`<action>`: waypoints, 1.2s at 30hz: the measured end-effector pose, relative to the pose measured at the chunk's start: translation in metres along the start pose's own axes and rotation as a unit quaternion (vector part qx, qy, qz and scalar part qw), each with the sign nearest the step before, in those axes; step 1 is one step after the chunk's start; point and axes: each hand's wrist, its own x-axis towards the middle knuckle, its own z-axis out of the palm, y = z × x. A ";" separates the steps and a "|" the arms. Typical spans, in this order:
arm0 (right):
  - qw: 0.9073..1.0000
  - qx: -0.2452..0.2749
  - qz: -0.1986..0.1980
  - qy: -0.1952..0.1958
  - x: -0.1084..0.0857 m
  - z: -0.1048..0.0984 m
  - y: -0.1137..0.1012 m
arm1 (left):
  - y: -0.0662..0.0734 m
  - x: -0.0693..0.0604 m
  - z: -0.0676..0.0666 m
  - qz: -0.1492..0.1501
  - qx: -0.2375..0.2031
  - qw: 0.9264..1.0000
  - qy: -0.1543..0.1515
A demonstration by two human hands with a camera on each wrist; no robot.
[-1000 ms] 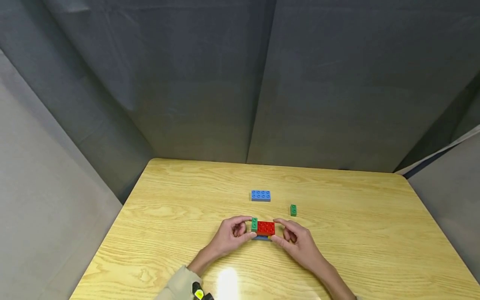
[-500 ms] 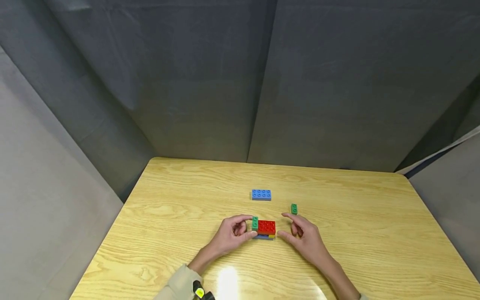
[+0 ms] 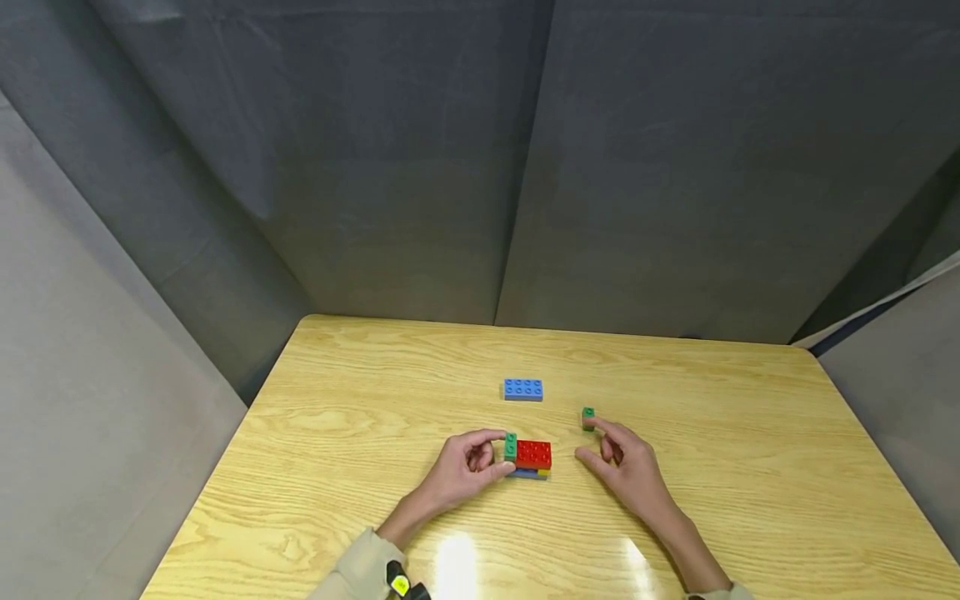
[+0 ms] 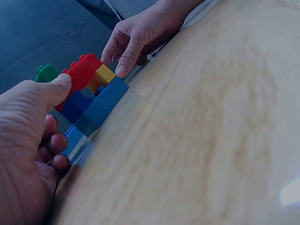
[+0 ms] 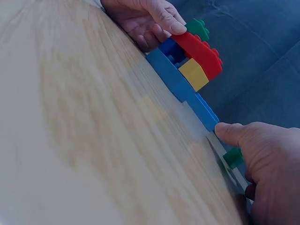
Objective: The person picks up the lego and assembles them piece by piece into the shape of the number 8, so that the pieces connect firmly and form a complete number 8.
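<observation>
A small stack of toy building bricks stands on the table: a blue brick (image 4: pixel 103 105) at the bottom, dark blue (image 5: pixel 169 49) and yellow (image 5: pixel 194 75) bricks above it, a red brick (image 3: pixel 534 454) over these, and a green brick (image 3: pixel 511 447) on the red one's left end. My left hand (image 3: pixel 467 468) pinches the stack's left end, thumb on the near side and index finger on the far side. To the right, my right hand (image 3: pixel 626 467) holds its index fingertip over a loose two-stud green brick (image 3: pixel 588 413), partly covering it; the thumb is apart from it. Whether the fingertip touches cannot be told.
A loose blue eight-stud brick (image 3: pixel 522 390) lies beyond the stack. The wooden table (image 3: pixel 360 375) has rounded far corners, with dark grey curtains (image 3: pixel 375 167) behind it and lighter panels at both sides.
My right hand has let go of the stack's right end and moved right and away from me to the loose green brick. The left hand keeps its hold on the stack.
</observation>
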 end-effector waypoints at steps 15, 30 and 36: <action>1.000 -0.023 0.006 0.011 0.010 -0.004 0.011 | -0.002 0.000 -0.003 -0.005 -0.001 1.000 0.003; 0.998 -0.046 0.034 -0.027 0.020 -0.013 0.017 | 0.009 0.000 0.001 0.013 -0.018 1.000 0.005; 0.996 -0.052 0.043 -0.061 0.024 -0.016 0.017 | -0.004 0.001 0.001 0.016 -0.010 1.000 0.003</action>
